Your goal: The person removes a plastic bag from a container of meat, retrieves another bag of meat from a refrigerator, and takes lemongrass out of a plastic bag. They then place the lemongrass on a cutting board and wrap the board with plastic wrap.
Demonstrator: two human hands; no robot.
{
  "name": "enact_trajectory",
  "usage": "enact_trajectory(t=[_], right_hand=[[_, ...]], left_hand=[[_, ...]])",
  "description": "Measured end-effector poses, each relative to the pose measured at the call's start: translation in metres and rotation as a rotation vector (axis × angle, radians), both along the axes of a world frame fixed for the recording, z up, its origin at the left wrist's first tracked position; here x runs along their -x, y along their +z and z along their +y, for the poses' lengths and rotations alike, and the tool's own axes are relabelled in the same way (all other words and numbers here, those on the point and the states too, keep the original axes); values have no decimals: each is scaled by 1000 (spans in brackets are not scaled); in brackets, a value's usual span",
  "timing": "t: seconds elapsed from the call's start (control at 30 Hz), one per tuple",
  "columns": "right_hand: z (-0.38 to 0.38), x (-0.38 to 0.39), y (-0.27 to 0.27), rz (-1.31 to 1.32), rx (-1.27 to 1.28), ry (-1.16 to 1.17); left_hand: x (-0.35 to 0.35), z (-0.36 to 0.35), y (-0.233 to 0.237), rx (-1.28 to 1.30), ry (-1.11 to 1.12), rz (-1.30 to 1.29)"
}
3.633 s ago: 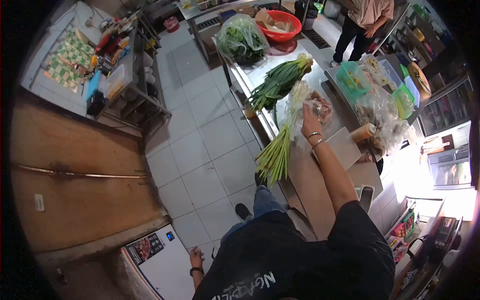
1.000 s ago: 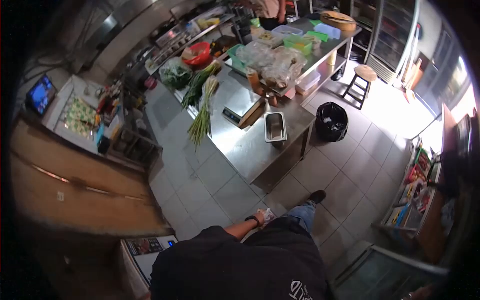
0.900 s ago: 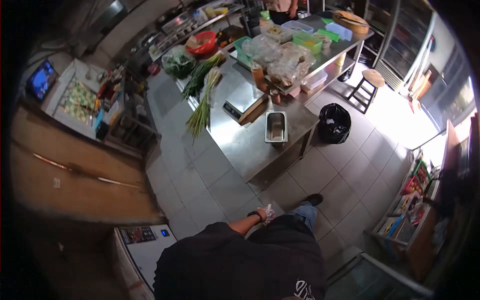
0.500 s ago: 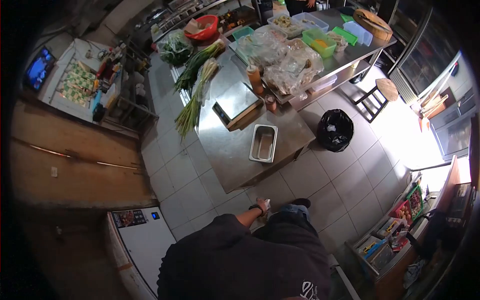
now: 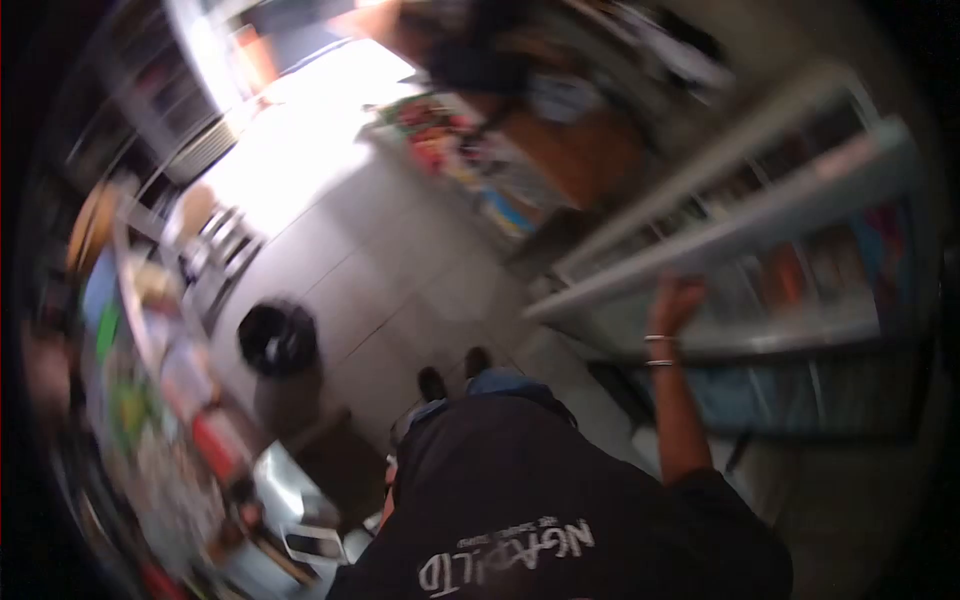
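My right hand [image 5: 682, 298], with two light bands on the wrist, reaches out to the right with its fingers curled. It lies against the glass-fronted refrigerator [image 5: 720, 240], just below a long pale frame edge. Blur hides whether the fingers grip that frame or something else. Packs and an orange item [image 5: 783, 277] show behind the glass. Only a sliver of my left hand [image 5: 390, 468] shows beside the dark shirt, low at my left side. Its fingers are hidden.
A black-lined bin [image 5: 277, 338] stands on the tiled floor ahead to my left. The steel table's goods and a metal pan [image 5: 313, 545] are at the left. A wooden stool [image 5: 195, 212] and a low shelf of goods [image 5: 450, 150] stand further off.
My view has swung right, from the steel table toward the refrigerator. My right arm has come into view, stretched out. My left hand, earlier in front holding something whitish, is now mostly hidden.
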State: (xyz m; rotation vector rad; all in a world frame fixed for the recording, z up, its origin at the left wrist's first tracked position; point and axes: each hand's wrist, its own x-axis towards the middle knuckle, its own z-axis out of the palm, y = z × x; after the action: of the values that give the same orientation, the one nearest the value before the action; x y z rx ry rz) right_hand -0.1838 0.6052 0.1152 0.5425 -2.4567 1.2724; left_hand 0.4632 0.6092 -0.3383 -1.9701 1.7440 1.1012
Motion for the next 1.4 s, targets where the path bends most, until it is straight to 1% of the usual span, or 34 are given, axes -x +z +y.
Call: enact_trajectory(t=[0.07,0.1,0.13,0.17,0.2,0.27,0.3,0.33,0.37,0.4,0.43,0.47,0.5,0.53,0.57,0.6,0.63,0.67,0.7,0.73,0.77,0.8,0.83,0.87,0.9,0.93,0.97,1.03,1.1,1.17,1.23,1.27,1.33,1.4], right_hand=[[49,-61,-75,-131,4,-3],[74,-98,-94,-364,15,85],[100,-124,-124,-215,-103,123],[123,-156,-143,-365,-129,102],[148,-180,-158,-512,-145,77],[165,-226,-140,-565,-15,-20],[178,-233,-149,-568,-1,-49],[199,-234,-171,-555,25,-105],[211,-240,-174,-544,48,-164],[222,-244,-179,-578,256,-393],[229,-247,-177,-598,467,-614],[267,-247,-213,-426,238,-691],[295,-249,-230,-503,448,-737],[296,-250,-199,-631,483,-844],[312,-248,-198,-628,498,-856],[343,-248,-206,-643,561,-868],[358,-246,-211,-652,625,-873],[357,-243,-201,-643,638,-878],[360,-243,-184,-655,600,-903],[363,-244,-174,-674,556,-927],[367,-241,-209,-691,535,-981],[378,-238,-251,-709,516,-1034],[389,-235,-292,-727,497,-1087],[340,-225,-243,-1040,509,-920],[271,-214,-167,-1336,460,-695],[230,-187,-151,-1202,305,-408],[186,-163,-129,-1098,87,-621],[157,-94,-132,-509,52,-313],[144,-11,-108,43,-294,-281],[151,64,-76,182,-531,-342],[161,123,-51,58,-693,-407],[164,144,-43,59,-682,-393],[173,179,-35,135,-841,-385],[184,210,-48,163,-775,-306]], left_hand=[[5,-33,-3,8,-128,-28],[7,-47,-5,18,-185,-40],[11,-62,-6,33,-236,-50],[11,-78,-6,49,-284,-51],[15,-91,-7,61,-328,-55],[23,-115,-5,93,-426,-71],[27,-126,-1,113,-484,-82],[32,-139,3,142,-542,-93],[39,-149,12,185,-616,-107],[41,-161,23,195,-644,-110],[54,-171,48,94,-504,87],[64,-182,66,-14,-360,277],[72,-195,77,-8,-377,275],[83,-207,84,-43,-528,183],[92,-216,87,-78,-682,86],[76,-228,36,54,-825,213],[74,-235,18,220,-977,328],[90,-236,44,407,-1112,422],[96,-239,42,412,-1117,427],[84,-243,22,191,-866,438],[88,-242,21,-19,-608,446],[100,-238,22,-7,-609,458],[99,-231,28,1,-567,350],[94,-223,32,10,-524,242],[93,-216,36,21,-476,138],[94,-211,41,33,-425,32],[95,-204,45,40,-369,-79],[92,-194,48,59,-369,-77],[88,-179,55,77,-367,-73],[86,-164,67,97,-365,-60],[84,-146,82,116,-361,-34],[83,-135,90,126,-359,-21],[85,-114,107,146,-358,13],[92,-96,129,167,-369,56]])
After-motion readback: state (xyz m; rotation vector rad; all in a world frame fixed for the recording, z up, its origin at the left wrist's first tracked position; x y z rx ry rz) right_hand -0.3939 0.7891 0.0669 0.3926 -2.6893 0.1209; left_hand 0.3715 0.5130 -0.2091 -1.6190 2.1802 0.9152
